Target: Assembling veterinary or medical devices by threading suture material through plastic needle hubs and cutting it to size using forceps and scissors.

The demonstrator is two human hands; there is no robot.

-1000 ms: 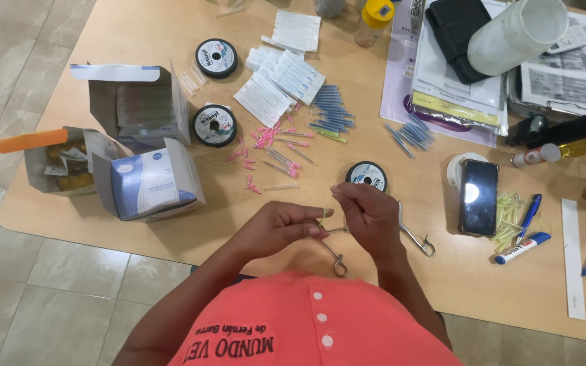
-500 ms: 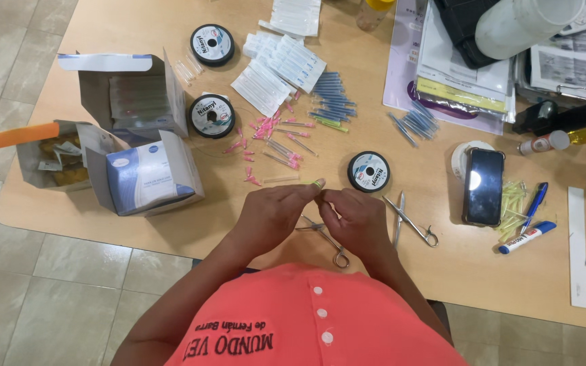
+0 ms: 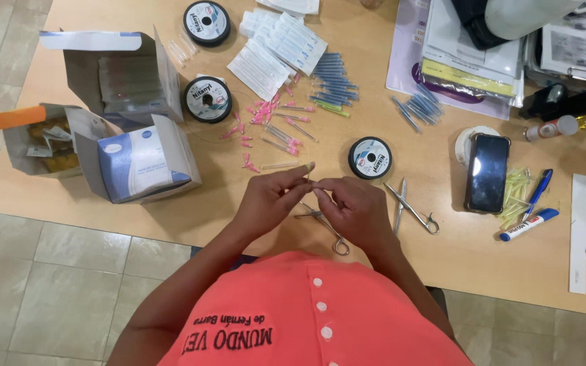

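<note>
Centre frame, our left hand and right hand pinch a small needle, fingertips pressed together. We judge it early: pink needles lie loose above.

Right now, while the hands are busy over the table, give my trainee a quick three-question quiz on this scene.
1. True or false: the left hand and right hand meet fingertip to fingertip above the wooden table.
2. Which tool lies just right of the right hand? A) metal scissors B) a hammer C) a stapler
3. What dark flat device lies face up near the blue pen?

Key
1. True; whatever they pinch is too small to make out.
2. A; a second metal clamp lies partly under the hands.
3. The phone.
</note>
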